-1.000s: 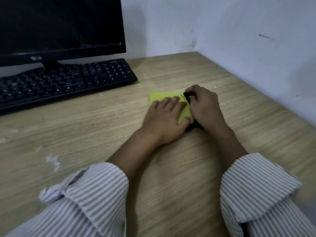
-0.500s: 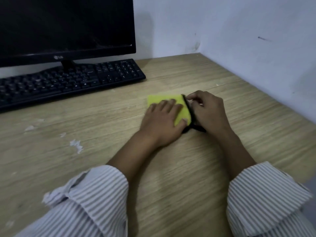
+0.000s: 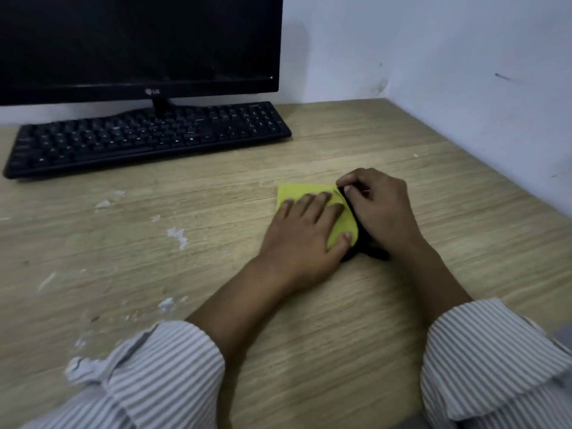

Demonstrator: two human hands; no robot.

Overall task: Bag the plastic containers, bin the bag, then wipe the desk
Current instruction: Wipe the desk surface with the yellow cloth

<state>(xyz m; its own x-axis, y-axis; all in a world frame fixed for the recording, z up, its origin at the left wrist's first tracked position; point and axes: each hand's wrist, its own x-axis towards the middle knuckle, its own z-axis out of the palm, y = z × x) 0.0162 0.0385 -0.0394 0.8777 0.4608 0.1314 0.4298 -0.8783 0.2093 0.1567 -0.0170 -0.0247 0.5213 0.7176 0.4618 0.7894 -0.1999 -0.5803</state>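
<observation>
A folded yellow cloth (image 3: 297,193) with a black edge lies on the wooden desk (image 3: 309,320), right of centre. My left hand (image 3: 305,233) lies flat on the cloth with its fingers straight, pressing it down. My right hand (image 3: 377,209) sits at the cloth's right edge, its fingers curled and pinching the cloth's far right corner. A dark part of the cloth shows under my right wrist. No plastic containers or bag are in view.
A black keyboard (image 3: 145,137) lies at the back left, in front of a dark monitor (image 3: 136,44). White walls (image 3: 464,72) close the desk at the back and on the right. Pale chipped spots (image 3: 178,236) mark the desk surface on the left.
The view has swung left, so the keyboard and monitor show more fully. Both hands stay on the cloth; my right hand's fingers have shifted a little along its right edge.
</observation>
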